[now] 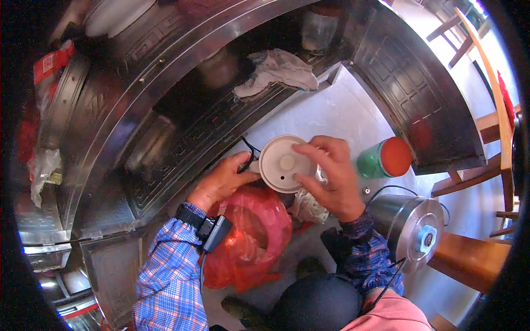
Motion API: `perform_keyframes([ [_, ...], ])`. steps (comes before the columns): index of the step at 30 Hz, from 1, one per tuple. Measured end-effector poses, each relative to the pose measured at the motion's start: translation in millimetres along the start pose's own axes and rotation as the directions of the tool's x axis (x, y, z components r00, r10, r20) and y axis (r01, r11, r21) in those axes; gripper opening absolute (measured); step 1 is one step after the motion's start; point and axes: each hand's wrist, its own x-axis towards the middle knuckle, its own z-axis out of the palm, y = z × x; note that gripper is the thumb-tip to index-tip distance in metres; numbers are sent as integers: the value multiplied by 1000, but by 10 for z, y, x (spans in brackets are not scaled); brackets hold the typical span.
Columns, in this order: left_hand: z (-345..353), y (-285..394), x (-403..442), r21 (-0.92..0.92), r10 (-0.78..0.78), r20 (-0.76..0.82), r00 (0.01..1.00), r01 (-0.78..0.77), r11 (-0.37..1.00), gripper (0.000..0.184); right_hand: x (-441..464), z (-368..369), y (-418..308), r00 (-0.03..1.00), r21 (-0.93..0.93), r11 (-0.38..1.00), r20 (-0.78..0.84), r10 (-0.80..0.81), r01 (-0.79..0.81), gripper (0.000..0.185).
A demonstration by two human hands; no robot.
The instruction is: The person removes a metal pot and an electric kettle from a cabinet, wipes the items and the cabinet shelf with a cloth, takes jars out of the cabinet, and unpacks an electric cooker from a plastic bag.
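Near the red plastic bag, the left hand pinches the handle of a white pot, while the right hand has its grip spread, thumb and finger apart over the round lid, beside a red-capped green jar.

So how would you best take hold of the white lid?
Probably by the round knob at the lid's centre, pinched from above: it seems raised, and the lid faces up. The left hand is at the handle, so the right hand suits better.
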Motion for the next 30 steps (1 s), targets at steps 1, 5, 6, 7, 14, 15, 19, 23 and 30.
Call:
perform_keyframes([
  [1, -9, -2, 11, 5, 5, 21, 1000, -5, 1000, 40, 74, 61, -84, 999, -108, 994, 41, -23, 27, 63],
  [5, 73, -390, 70, -98, -25, -3, 1000, 24, 995, 41, 168, 260, -94, 993, -286, 955, 114, -41, 72, 45],
  [6, 60, -428, 56, -103, -28, -10, 1000, 26, 994, 41, 169, 275, -81, 989, -334, 938, 141, -45, 91, 42],
  [7, 17, -291, 40, -58, 10, 23, 1000, -9, 998, 41, 157, 278, -81, 988, -333, 938, 149, -49, 97, 42],
  [14, 22, -174, 5, 122, 40, -17, 999, -37, 992, 40, 164, 270, -137, 998, -276, 959, -11, -67, 61, 37],
  [15, 22, -190, 10, 114, 39, -20, 999, -37, 993, 40, 163, 264, -144, 998, -292, 955, -16, -61, 54, 37],
  [19, 25, -309, 63, 88, 89, 16, 996, -90, 992, 40, 147, 290, -192, 992, -335, 939, 119, -35, 73, 39],
  [23, 46, -336, 63, 95, 107, -28, 994, -104, 990, 43, 136, 359, -160, 992, -371, 927, 124, -10, 55, 39],
  [30, -17, -149, 23, 34, 25, 20, 999, -26, 999, 42, 102, 320, -123, 997, -120, 992, -68, -45, 37, 44],
])
